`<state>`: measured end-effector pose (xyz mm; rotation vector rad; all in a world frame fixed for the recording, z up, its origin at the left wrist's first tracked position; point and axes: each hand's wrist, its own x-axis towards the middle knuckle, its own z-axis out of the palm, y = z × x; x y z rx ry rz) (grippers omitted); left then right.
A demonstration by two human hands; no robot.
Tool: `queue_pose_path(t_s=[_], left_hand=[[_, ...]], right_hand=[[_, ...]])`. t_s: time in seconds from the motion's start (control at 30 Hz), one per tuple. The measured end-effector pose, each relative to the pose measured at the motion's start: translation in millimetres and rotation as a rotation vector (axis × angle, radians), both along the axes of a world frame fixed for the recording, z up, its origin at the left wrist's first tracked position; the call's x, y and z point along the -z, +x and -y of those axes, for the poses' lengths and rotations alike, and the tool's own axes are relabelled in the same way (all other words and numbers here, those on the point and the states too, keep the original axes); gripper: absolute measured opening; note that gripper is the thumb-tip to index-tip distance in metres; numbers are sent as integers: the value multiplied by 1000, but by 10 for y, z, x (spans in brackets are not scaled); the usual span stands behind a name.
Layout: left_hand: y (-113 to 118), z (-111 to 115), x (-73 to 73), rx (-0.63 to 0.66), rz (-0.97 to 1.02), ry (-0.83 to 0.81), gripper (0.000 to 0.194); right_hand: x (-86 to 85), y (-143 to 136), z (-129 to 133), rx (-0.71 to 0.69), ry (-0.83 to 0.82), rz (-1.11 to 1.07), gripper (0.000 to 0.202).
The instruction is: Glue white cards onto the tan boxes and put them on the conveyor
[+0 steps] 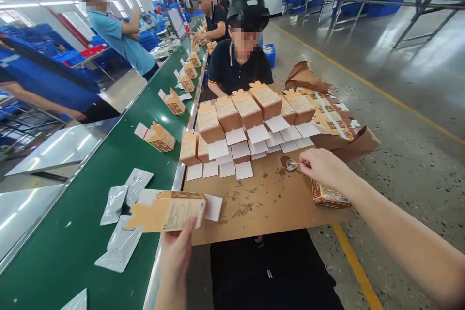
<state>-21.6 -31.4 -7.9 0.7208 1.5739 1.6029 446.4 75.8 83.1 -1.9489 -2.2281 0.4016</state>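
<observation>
My left hand [178,247] grips an orange and white carton [181,210], lying on its side with its flaps open, above the edge of the green belt. My right hand [315,164] pinches a thin stick [295,163] whose tip is at a small clear dish [290,165] on the cardboard-covered table [254,213]. Below my right wrist lies another carton [329,196], partly hidden by the arm. Beyond the dish, several cartons [247,109] are stacked in rows with white flaps [244,170] sticking out toward me.
The green belt [87,203] at left carries silver pouches [121,244] and a line of open cartons [156,136]. A person in a dark shirt [238,65] sits across the table. Torn brown paper [348,147] with flat cartons lies at the right. Others stand farther back.
</observation>
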Motion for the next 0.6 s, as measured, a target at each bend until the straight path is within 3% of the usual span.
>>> queue_pose_path(t_s=[0.1, 0.2, 0.37, 0.47, 0.53, 0.6], left_hand=[[317, 58, 102, 108, 68, -63, 100], [517, 64, 170, 146, 91, -65, 96], [626, 29, 239, 161, 48, -70, 92], [663, 25, 245, 159, 36, -84, 94], [694, 30, 226, 164, 23, -93, 93], [718, 33, 193, 169, -1, -96, 92]], right_hand=[[110, -120, -90, -22, -39, 8, 53], [112, -88, -77, -17, -25, -15, 55], [78, -118, 358, 23, 94, -158, 34], [332, -540, 802, -32, 122, -293, 27], [606, -949, 1052, -100, 201, -489, 27], [883, -1344, 1197, -142, 222, -551, 28]])
